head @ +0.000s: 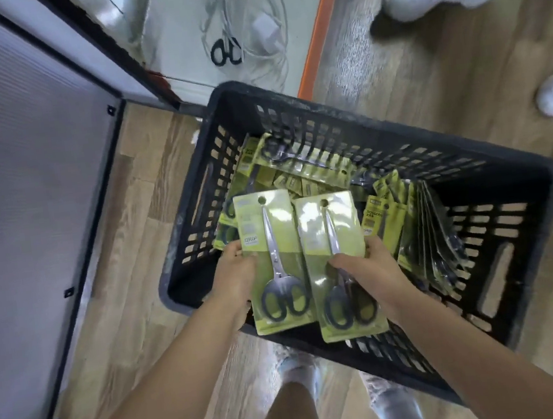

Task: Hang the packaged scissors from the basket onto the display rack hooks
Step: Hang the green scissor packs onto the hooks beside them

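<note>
Glossy plastic scissor packs [276,261], matt plastic basket [379,128], wood-grain floor [143,259].

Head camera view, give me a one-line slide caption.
Each hand, left and right, holds one packaged scissors above the black basket of more packs.

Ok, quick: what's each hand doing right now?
Left hand: closed on left pack.
Right hand: closed on right pack.
</note>
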